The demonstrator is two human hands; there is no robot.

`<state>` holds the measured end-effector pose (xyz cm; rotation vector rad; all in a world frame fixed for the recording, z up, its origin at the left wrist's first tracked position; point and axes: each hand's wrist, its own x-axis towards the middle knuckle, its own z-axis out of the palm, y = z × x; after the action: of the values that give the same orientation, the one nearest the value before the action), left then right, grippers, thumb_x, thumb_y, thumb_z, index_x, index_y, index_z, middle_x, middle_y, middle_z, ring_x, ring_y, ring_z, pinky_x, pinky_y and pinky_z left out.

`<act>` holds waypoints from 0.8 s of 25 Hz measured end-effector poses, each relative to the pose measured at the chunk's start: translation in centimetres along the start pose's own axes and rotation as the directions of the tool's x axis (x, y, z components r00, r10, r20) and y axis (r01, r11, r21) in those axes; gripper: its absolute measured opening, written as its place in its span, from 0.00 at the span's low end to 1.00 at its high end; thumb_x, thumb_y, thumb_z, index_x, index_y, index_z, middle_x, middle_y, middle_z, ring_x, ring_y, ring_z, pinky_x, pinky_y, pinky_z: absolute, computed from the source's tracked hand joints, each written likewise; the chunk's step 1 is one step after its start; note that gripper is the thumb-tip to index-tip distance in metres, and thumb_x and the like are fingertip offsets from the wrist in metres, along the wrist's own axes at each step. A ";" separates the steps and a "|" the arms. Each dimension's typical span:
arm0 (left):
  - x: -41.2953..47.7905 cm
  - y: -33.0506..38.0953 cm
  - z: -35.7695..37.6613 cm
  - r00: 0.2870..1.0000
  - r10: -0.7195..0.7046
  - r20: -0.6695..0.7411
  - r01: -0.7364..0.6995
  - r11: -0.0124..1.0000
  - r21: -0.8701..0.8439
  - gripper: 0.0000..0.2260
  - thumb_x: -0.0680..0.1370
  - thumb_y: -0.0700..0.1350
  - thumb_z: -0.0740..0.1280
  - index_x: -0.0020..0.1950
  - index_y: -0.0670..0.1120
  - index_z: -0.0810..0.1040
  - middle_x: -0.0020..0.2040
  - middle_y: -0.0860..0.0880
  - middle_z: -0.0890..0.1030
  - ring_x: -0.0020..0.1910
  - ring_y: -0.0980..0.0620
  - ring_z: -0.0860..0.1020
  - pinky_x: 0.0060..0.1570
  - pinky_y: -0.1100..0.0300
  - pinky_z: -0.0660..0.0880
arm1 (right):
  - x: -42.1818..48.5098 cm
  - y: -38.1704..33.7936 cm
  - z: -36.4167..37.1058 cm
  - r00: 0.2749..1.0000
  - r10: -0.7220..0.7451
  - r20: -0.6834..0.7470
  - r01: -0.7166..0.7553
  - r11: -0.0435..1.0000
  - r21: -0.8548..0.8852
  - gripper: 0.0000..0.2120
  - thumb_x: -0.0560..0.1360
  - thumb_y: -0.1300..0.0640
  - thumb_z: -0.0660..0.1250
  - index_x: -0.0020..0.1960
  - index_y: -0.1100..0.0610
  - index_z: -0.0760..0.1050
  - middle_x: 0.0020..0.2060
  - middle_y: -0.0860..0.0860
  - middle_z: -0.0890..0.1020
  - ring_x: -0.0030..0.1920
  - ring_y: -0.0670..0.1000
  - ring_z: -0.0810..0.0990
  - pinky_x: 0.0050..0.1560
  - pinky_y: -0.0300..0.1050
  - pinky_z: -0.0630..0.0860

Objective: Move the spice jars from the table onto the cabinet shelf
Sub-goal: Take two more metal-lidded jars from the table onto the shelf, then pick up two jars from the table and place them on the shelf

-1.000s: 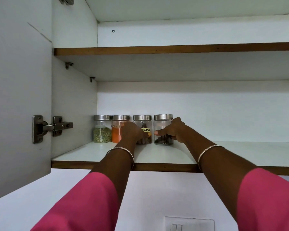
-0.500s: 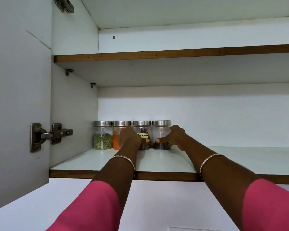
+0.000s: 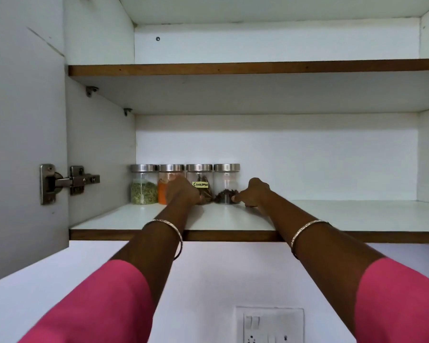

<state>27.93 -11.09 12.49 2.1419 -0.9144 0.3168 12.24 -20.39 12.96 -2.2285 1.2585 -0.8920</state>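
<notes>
Four glass spice jars with steel lids stand in a row at the back left of the lower cabinet shelf [image 3: 332,214]. From left they hold green seeds [image 3: 143,191], orange powder [image 3: 162,191], cinnamon behind a yellow label [image 3: 200,174] and dark cloves [image 3: 226,184]. My left hand [image 3: 182,191] is curled in front of the orange and cinnamon jars, its fingers hidden. My right hand [image 3: 254,193] rests on the shelf just right of the clove jar, loosely closed, with one fingertip at the jar's base.
The cabinet door [image 3: 22,144] stands open at the left on a metal hinge [image 3: 70,181]. An upper shelf [image 3: 233,68] runs above. A switch plate [image 3: 270,325] sits on the wall below the cabinet.
The clove jar went back into line with the other jars. My right hand then slid off its side to the right. My left hand stayed in front of the middle jars.
</notes>
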 end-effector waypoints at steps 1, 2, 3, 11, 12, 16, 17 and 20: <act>-0.7 0.1 -0.4 1.000 0.009 -0.003 -0.009 1.000 -0.012 0.22 0.78 0.43 0.70 0.70 0.40 0.72 0.67 0.41 0.78 0.69 0.42 0.74 0.66 0.54 0.69 | -0.9 0.2 -0.4 1.000 -0.012 -0.002 0.012 0.999 -0.033 0.13 0.75 0.55 0.73 0.49 0.61 0.72 0.44 0.57 0.77 0.48 0.57 0.78 0.43 0.45 0.75; -1.7 0.2 -0.9 1.000 0.012 0.004 -0.012 1.000 -0.023 0.23 0.78 0.42 0.68 0.71 0.39 0.70 0.68 0.41 0.77 0.69 0.41 0.74 0.67 0.53 0.68 | -1.9 0.4 -0.8 1.000 -0.024 0.002 0.024 0.998 -0.059 0.12 0.76 0.55 0.72 0.48 0.61 0.72 0.46 0.57 0.75 0.48 0.57 0.76 0.45 0.44 0.72; -2.7 0.3 -1.3 1.000 0.012 0.013 -0.011 0.999 -0.044 0.24 0.78 0.42 0.68 0.73 0.39 0.69 0.68 0.40 0.77 0.69 0.41 0.74 0.68 0.53 0.68 | -3.0 0.6 -1.3 0.999 -0.039 0.004 0.039 0.996 -0.075 0.11 0.76 0.56 0.71 0.44 0.61 0.71 0.45 0.57 0.74 0.48 0.57 0.74 0.46 0.44 0.71; -14.8 2.5 -4.3 0.987 0.096 -0.132 -0.135 0.936 -0.326 0.10 0.79 0.42 0.63 0.49 0.40 0.83 0.45 0.41 0.84 0.50 0.42 0.82 0.50 0.57 0.71 | -15.3 3.6 -5.0 0.941 -0.191 -0.281 0.202 0.979 0.012 0.08 0.76 0.57 0.65 0.47 0.57 0.83 0.47 0.57 0.86 0.54 0.57 0.82 0.53 0.50 0.81; -17.0 2.8 -4.7 0.983 0.102 -0.150 -0.150 0.922 -0.358 0.09 0.79 0.42 0.64 0.48 0.41 0.82 0.45 0.43 0.84 0.48 0.43 0.82 0.47 0.57 0.73 | -17.3 4.2 -5.5 0.931 -0.204 -0.303 0.221 0.975 0.025 0.08 0.76 0.56 0.65 0.47 0.56 0.83 0.45 0.57 0.86 0.53 0.57 0.82 0.51 0.49 0.80; -26.7 4.0 -5.2 0.968 0.151 -0.198 -0.223 0.880 -0.418 0.04 0.77 0.41 0.67 0.48 0.43 0.81 0.45 0.47 0.85 0.47 0.46 0.82 0.47 0.56 0.76 | -24.9 7.7 -8.3 0.928 -0.227 -0.296 0.265 0.959 0.096 0.10 0.76 0.55 0.67 0.42 0.59 0.84 0.38 0.55 0.87 0.46 0.56 0.85 0.49 0.48 0.82; -28.8 4.2 -5.0 0.970 0.159 -0.183 -0.224 0.877 -0.425 0.03 0.77 0.41 0.68 0.47 0.44 0.80 0.44 0.47 0.85 0.47 0.46 0.82 0.47 0.55 0.76 | -26.4 8.6 -8.9 0.929 -0.233 -0.288 0.271 0.957 0.100 0.10 0.76 0.56 0.67 0.41 0.60 0.84 0.37 0.55 0.87 0.45 0.56 0.85 0.49 0.50 0.82; -34.9 4.5 -4.2 0.982 0.143 -0.121 -0.182 0.881 -0.436 0.03 0.76 0.42 0.68 0.46 0.45 0.81 0.44 0.49 0.85 0.47 0.47 0.82 0.48 0.56 0.75 | -31.5 12.2 -10.5 0.949 -0.196 -0.249 0.229 0.967 0.112 0.10 0.76 0.55 0.68 0.41 0.59 0.84 0.36 0.53 0.87 0.48 0.54 0.85 0.53 0.51 0.81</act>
<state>0.26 7.70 0.86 1.6218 -1.0099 0.2505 -14.51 0.28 2.43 -2.2256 1.0262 -1.3197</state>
